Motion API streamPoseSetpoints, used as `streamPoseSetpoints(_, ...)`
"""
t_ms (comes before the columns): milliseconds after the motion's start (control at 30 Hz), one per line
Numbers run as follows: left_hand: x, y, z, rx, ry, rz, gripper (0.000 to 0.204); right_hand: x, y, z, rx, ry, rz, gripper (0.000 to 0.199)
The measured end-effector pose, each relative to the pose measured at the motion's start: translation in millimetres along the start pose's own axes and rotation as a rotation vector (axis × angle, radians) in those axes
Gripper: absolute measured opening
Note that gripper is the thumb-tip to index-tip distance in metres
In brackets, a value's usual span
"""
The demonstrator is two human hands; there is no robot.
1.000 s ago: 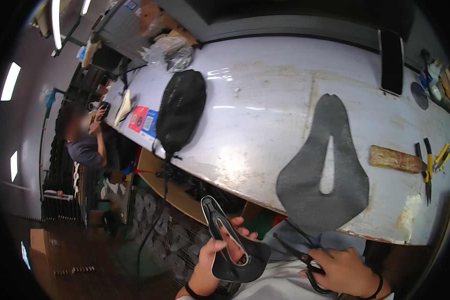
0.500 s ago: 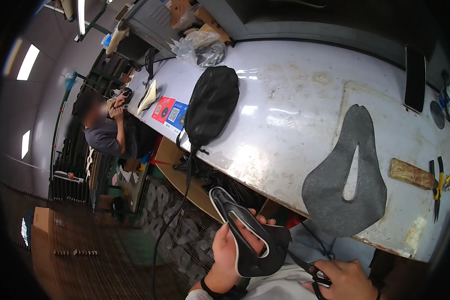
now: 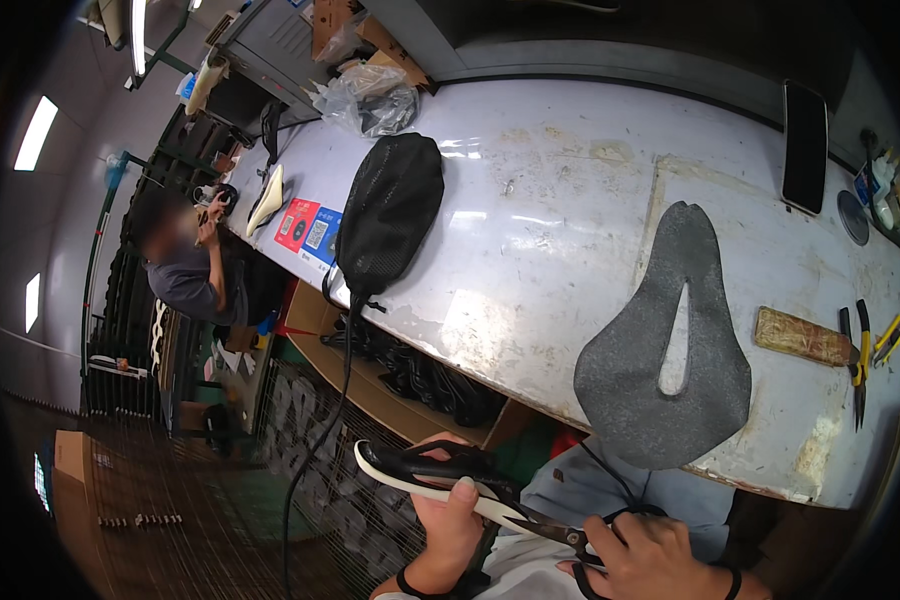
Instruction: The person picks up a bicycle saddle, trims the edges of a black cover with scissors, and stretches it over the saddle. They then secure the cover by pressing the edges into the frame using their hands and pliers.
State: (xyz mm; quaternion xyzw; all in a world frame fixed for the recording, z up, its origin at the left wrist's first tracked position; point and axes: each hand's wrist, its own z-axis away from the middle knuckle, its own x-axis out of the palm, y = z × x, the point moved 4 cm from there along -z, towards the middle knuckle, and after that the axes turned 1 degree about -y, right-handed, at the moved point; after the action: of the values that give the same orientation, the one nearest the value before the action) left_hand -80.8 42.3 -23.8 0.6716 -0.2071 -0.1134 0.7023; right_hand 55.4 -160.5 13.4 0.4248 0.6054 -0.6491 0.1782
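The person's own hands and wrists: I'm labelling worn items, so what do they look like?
The left hand and right hand are both ungloved. A thin black band circles the left wrist, and a similar dark band the right. Sleeves cannot be made out clearly.
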Motion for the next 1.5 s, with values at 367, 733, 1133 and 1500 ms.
streamPoseSetpoints(367,0,3,3,0.023,0.022,-0.093,0.058,4,0,-4,-0.011,-0.028,-0.03,0.039)
streamPoseSetpoints(733,1,-4,5,0.002,-0.027,-0.103,0.048,1,-2,-2,0.006,-0.095,0.046,0.036)
streamPoseSetpoints(1133,-35,6,-35,-0.053,-0.038,0.474,0.064,19,24,-10,0.233,-0.515,-0.719,0.049)
streamPoseSetpoints(1500,-36,12,-50,-0.146,-0.187,0.791,0.07,19,29,-18,0.254,-0.514,-0.927,0.044)
